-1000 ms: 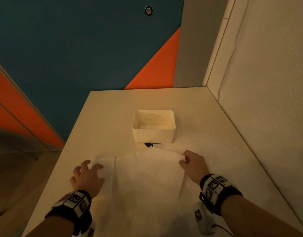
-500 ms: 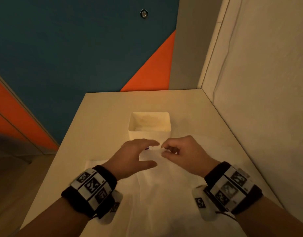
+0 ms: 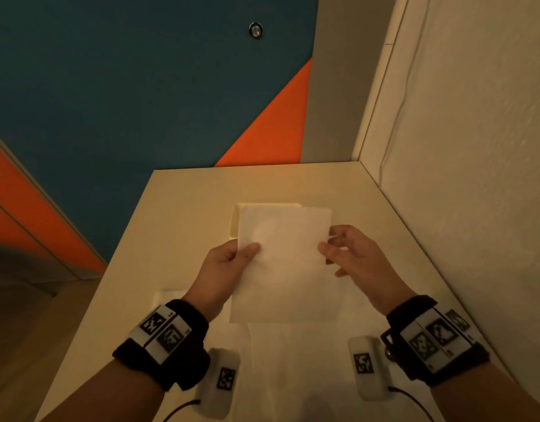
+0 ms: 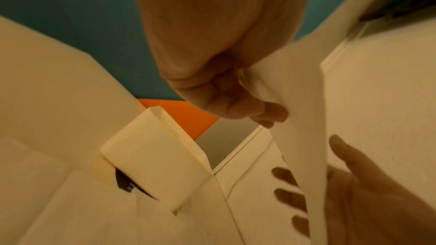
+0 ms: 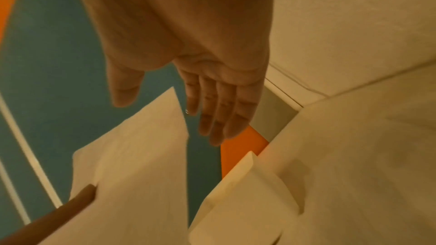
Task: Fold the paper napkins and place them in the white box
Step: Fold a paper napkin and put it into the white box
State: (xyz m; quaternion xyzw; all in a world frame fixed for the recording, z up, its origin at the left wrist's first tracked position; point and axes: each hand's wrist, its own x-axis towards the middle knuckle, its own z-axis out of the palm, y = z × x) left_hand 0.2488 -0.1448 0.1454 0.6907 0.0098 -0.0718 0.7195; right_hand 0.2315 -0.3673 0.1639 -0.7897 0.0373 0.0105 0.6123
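Observation:
A folded white napkin point(image 3: 282, 263) hangs in the air above the table, in front of the white box point(image 3: 234, 222), which it mostly hides. My left hand point(image 3: 244, 248) pinches its left edge, thumb on the front. My right hand point(image 3: 332, 245) is at its right edge. In the right wrist view that hand point(image 5: 162, 103) has straight fingers point(image 5: 219, 118) and the thumb held apart. In the left wrist view its fingers show as shadows behind the napkin point(image 4: 302, 128). The box point(image 4: 153, 165) stands on the table just beyond the hands.
Unfolded white napkins point(image 3: 277, 360) lie spread on the cream table point(image 3: 183, 208) under my wrists. A small dark thing point(image 4: 125, 182) sticks out from under the box. A white wall point(image 3: 460, 178) runs along the table's right edge; the left edge drops to the floor.
One second ago both hands lay on the spread napkins. They came together by the box, and a folded napkin is now lifted off the table between them.

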